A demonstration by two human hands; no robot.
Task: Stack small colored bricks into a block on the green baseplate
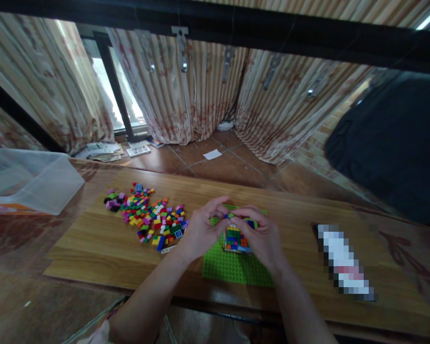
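My left hand [204, 227] and my right hand [263, 234] meet over a bright green baseplate [232, 272]. Thumb and fingers of each hand are closed in a pinch around small toy bricks [230, 216], green and blue, whose exact shape is hard to see. Just below the fingertips, a multicoloured brick structure [236, 241] stands on the baseplate, with rows of green, blue, orange and yellow. My right hand partly hides its right side. To the left lies a loose pile of mixed toy bricks [157, 215].
Everything lies on a long wooden tabletop [294, 286]. A clear plastic bin [53, 181] stands at the far left. On the right is a blurred-out flat object [344, 263]. Behind the table are striped curtains [200, 95], and a dark covered shape [390, 148] at the right.
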